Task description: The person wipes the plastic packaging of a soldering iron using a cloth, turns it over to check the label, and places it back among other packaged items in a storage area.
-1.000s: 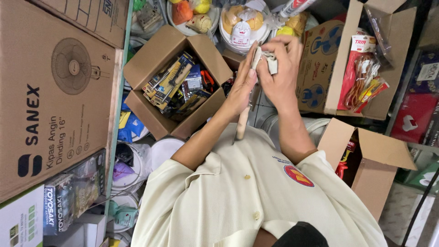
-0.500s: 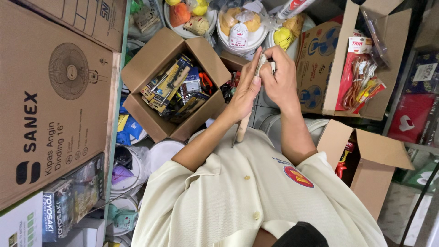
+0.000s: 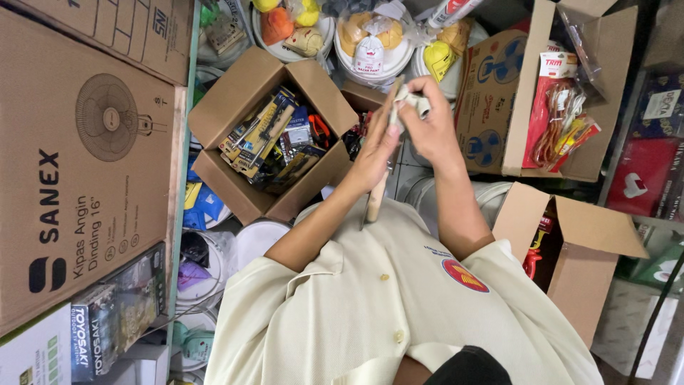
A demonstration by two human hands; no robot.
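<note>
Among open cardboard boxes [image 3: 267,139], both hands [image 3: 406,132] close around a wooden-handled tool [image 3: 381,178].

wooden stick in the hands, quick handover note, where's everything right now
Left hand: grip shut around the wooden stick, which is held tilted in front of the chest.
Right hand: pinches a whitish wrap at the stick's far end.
The open cardboard box of packaged tools lies to the left.
Done: the stick is in hand, outside the boxes.
Left: the wrap is not off, and the stick is not set down.
</note>
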